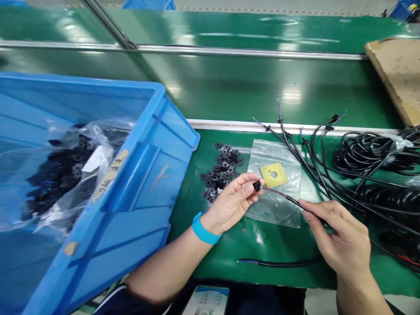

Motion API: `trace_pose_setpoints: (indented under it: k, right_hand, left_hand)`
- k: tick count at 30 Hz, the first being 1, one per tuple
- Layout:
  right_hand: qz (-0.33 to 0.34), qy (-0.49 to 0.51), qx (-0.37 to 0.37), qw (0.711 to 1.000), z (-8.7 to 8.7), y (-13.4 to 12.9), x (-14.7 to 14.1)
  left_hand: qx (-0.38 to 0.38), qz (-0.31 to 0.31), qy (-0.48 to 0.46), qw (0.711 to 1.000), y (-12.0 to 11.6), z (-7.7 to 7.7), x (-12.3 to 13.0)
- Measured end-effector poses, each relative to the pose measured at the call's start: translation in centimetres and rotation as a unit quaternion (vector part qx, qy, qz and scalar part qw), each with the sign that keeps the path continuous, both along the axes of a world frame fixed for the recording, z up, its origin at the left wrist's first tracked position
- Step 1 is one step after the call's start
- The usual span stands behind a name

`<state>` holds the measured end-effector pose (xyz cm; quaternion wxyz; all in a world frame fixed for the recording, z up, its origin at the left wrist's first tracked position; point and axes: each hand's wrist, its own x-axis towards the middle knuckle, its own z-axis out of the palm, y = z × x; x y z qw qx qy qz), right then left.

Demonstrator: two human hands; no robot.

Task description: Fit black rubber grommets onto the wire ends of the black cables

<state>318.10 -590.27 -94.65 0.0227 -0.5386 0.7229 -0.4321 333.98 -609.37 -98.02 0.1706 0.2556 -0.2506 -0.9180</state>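
Observation:
My left hand (238,199), with a blue band at the wrist, pinches a small black grommet (257,186). The red and blue wires of a black cable (293,201) reach up to the grommet; whether they have entered its hole I cannot tell. Further back on that cable, my right hand (339,234) grips it between thumb and fingers. Beyond the left hand lies a loose pile of similar black grommets (225,166). A yellow square plate with a round hole (278,177) rests on a clear plastic bag (278,214) behind the wires.
A big blue bin (144,236) with bagged black parts (65,170) fills the left. Coiled black cables (367,153) crowd the right, several ends carrying grommets. Another cable end (278,264) lies near the front edge. Cardboard (398,70) stands at the back right.

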Motion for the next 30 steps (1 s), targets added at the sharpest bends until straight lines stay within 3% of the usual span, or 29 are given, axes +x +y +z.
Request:
trace_pose_setpoints:
  k: [11,21,26,30]
  right_hand:
    - [0.028,0.091,-0.013,0.995,-0.7,-0.3,0.2]
    - [0.009,0.177,-0.029,0.984,-0.4,0.0,0.2]
    - [0.017,0.160,-0.046,0.986,-0.3,-0.1,-0.1]
    - [0.029,0.144,-0.062,0.987,-0.5,-0.8,0.9]
  left_hand:
    - [-0.025,0.001,-0.004,1.000,0.2,0.5,0.1]
    - [-0.085,-0.002,-0.014,0.996,0.0,0.7,0.2]
    - [-0.142,0.002,-0.077,0.987,-0.3,0.7,0.1]
    - [-0.194,-0.049,-0.148,0.969,1.0,1.1,0.2]
